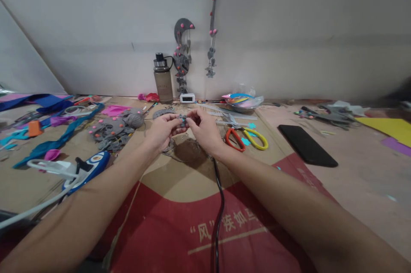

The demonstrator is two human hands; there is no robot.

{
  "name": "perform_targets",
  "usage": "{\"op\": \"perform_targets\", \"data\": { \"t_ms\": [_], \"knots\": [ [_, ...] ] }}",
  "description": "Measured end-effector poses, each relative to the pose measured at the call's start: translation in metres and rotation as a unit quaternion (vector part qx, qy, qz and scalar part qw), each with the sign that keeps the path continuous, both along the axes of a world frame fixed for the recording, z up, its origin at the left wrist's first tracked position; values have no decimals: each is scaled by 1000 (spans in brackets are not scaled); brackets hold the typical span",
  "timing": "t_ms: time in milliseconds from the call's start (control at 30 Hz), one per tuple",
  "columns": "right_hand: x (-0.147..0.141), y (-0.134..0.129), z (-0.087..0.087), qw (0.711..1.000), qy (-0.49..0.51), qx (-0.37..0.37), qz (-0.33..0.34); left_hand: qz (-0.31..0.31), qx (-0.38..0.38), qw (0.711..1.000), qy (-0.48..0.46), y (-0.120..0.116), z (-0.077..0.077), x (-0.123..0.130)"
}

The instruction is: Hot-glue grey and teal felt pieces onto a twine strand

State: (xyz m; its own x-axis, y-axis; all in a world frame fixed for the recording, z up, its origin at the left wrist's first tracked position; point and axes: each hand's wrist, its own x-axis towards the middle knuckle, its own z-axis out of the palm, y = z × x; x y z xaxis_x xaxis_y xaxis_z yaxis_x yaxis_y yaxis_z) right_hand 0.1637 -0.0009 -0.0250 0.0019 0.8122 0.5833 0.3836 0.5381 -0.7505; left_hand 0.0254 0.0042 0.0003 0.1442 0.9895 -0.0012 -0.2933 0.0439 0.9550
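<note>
Near the middle of the view, my left hand [163, 129] and my right hand [204, 129] meet over the cardboard [170, 178]. The fingertips of both pinch a small grey-teal piece [183, 121] between them; its exact shape is too small to make out. Below the hands lies a loop of thin grey cord [180, 160]. A black cable [221, 196] runs from under my right hand toward me. Just right of that hand are scissors [245, 137] with one red and one yellow handle, beside small turquoise flower shapes [251, 125].
At left lie grey felt pieces with pompoms [111, 129], blue ribbon [64, 138] and a blue power strip [96, 166]. A bottle [163, 82], a small white clock [187, 98] and a plastic bowl [245, 103] stand at the back. A black phone [306, 145] lies right.
</note>
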Motion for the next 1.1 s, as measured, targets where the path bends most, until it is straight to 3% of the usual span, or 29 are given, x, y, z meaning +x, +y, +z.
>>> {"op": "perform_targets", "data": {
  "t_ms": [400, 533, 733, 967, 1100],
  "knots": [
    [0, -4, 5, 999, -22, 18, -25, 26, 44, 998, 34, -2, -2, 1],
    [0, -6, 8, 999, -17, 14, -28, 15, 80, 992, 98, -2, -4, -1],
    [2, -5, 9, 999, -26, 15, -26, 51, 130, 965, 221, -3, -4, -4],
    [6, 1, 8, 994, -92, 28, -57, -7, 154, 947, 280, -6, 0, -4],
    [8, 4, 4, 992, -106, 30, -67, -26, 136, 965, 223, -2, -5, -3]
  ]
}}
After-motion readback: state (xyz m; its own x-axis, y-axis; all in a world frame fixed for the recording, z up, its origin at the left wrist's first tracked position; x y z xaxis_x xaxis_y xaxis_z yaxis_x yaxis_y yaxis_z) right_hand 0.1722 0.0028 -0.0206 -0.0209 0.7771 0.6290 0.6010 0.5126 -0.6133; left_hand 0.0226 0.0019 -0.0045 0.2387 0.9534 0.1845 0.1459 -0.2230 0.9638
